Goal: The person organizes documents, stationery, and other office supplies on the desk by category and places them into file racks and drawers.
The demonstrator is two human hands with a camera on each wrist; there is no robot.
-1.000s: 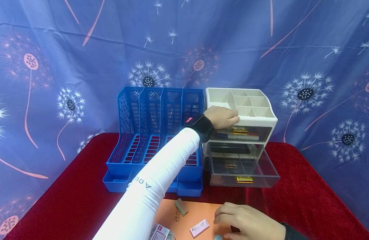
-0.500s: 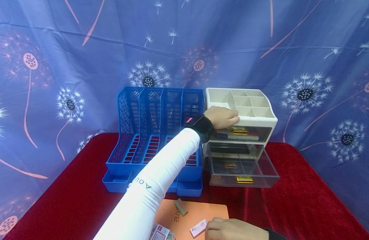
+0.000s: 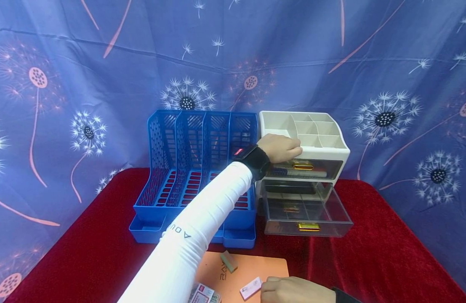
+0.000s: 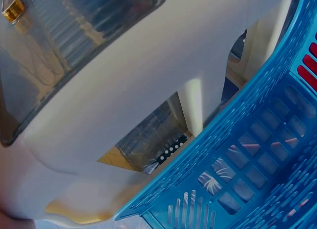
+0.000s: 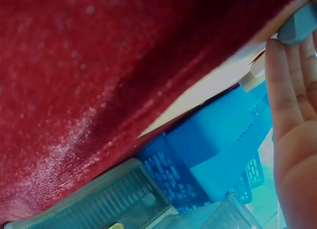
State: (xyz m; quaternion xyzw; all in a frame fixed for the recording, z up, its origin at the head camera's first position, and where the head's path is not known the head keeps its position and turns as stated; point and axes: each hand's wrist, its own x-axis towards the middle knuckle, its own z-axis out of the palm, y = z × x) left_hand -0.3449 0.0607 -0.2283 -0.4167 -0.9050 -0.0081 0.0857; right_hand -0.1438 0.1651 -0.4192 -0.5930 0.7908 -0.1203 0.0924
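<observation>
In the head view my left hand point(image 3: 279, 148) grips the front top edge of a white desk organizer point(image 3: 325, 153), fingers bent over its rim. The organizer's lower clear drawer point(image 3: 327, 229) stands pulled out; its upper drawer point(image 3: 318, 169) is closed, with pens or similar inside. My right hand point(image 3: 295, 290) is low over an orange mat point(image 3: 272, 264). A blue-grey eraser point(image 5: 298, 27) is at its fingertips in the right wrist view, pinched there, the thumb hidden. Beside that hand lies a pink eraser point(image 3: 251, 288); farther back is a green-and-beige eraser point(image 3: 229, 261).
A blue file rack point(image 3: 153, 213) with several slots stands directly left of the organizer. A small clear case with a printed label point(image 3: 203, 294) is at the front edge, partly behind the white sleeve point(image 3: 191, 235). Red cloth point(image 3: 376, 252) covers the table.
My right hand has moved left and down on the mat, covering the light blue eraser seen a second ago. The left hand and the drawers have not moved.
</observation>
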